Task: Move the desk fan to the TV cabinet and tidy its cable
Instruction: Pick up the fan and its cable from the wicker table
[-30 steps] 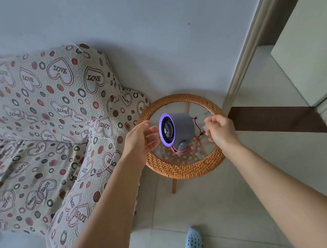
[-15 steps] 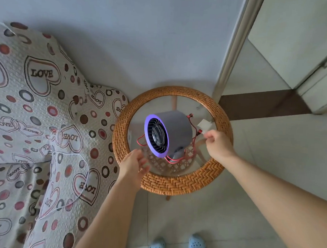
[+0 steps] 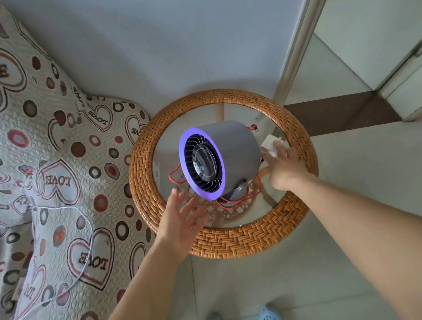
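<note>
The fan (image 3: 219, 160) is standing on the table (image 3: 225, 239), ringed by its red cable (image 3: 229, 205). Left hand (image 3: 182, 222) is being held spread, empty, just below it; right hand (image 3: 281, 167) is resting fingers on the white plug (image 3: 269, 142), grip not discernible. Risk judged: cable snagging, fan being dragged over. Counted: one fan, one cable, one plug, two hands.

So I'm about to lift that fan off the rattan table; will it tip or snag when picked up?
The desk fan looks top-heavy: a wide drum on a small base, so it may tip. Its red cable loops loosely round the base and would probably trail or snag. The smooth housing may be slippery.
</note>
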